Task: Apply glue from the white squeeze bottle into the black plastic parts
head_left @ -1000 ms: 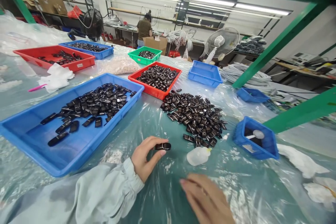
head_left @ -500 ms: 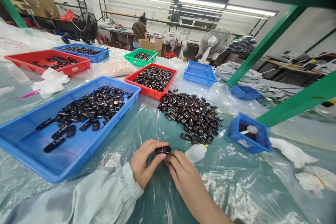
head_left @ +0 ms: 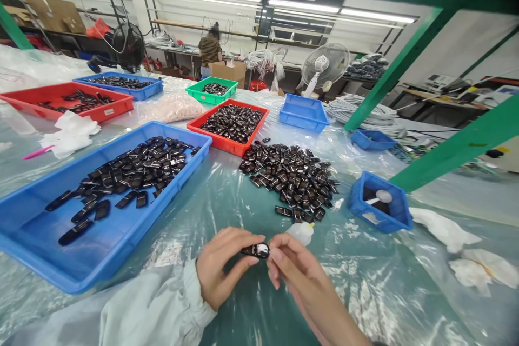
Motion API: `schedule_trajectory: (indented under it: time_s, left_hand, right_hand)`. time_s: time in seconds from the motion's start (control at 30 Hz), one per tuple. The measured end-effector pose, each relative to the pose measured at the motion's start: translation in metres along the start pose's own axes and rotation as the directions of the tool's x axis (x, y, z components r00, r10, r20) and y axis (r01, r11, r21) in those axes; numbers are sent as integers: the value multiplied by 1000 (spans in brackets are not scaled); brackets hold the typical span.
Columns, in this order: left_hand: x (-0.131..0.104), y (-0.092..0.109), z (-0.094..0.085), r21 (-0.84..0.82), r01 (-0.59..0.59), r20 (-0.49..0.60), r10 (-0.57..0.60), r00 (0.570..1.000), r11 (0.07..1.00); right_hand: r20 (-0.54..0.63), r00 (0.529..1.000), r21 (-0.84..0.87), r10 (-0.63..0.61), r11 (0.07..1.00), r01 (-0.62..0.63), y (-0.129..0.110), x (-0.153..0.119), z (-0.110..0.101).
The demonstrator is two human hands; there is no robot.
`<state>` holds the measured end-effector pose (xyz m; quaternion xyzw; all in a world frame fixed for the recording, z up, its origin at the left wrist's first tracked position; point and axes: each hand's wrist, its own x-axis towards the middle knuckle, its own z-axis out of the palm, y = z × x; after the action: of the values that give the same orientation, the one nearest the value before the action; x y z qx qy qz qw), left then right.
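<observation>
My left hand [head_left: 227, 262] grips a small glossy black plastic casing [head_left: 256, 250] between thumb and fingers, with a bright white patch showing on its top. At the casing's right end, my right hand [head_left: 298, 267] has thumb and fingers pinched together close against it; whatever lies between those fingertips is hidden. Beyond my hands a heap of similar black casings [head_left: 292, 178] lies on the plastic-covered table [head_left: 194, 205]. A small translucent bottle [head_left: 300, 233] with a yellowish tip rests just behind my right hand and is partly covered by it.
To the left stands a large blue tray [head_left: 103, 262] of black pieces. Behind are a red tray [head_left: 229, 146], a green tray [head_left: 211, 98] and a blue bin [head_left: 304, 121]. A small blue box [head_left: 377, 221] with a white scoop sits right, beside white cloths [head_left: 446, 230] and a green post [head_left: 458, 154].
My right hand has turned and its fingers have shifted to the casing's right end. The casing has tilted, now showing a white patch, and sits slightly lower in view.
</observation>
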<state>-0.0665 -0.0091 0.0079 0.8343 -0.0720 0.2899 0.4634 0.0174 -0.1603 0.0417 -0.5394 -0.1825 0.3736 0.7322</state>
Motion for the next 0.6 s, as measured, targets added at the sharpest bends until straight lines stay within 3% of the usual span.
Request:
schedule_trajectory:
  time_s: [0.13, 0.37, 0.5, 0.6]
  left_hand:
    - [0, -1, -1, -5, -22, 13, 22, 1000, 1000]
    - [1, 0, -5, 27, -129, 16, 128, 992, 991]
    - [0, 0, -4, 42, -173, 4, 173, 985, 984]
    - [-1, -1, -2, 79, -150, -3, 150, 989, 986]
  right_hand:
    - [19, 996, 75, 86, 993, -87, 1, 0, 0]
    - [194, 961, 232, 198, 942, -241, 9, 3, -8]
    - [200, 950, 205, 238, 938, -278, 11, 6, -7]
    - [140, 967, 113, 214, 967, -230, 13, 8, -7]
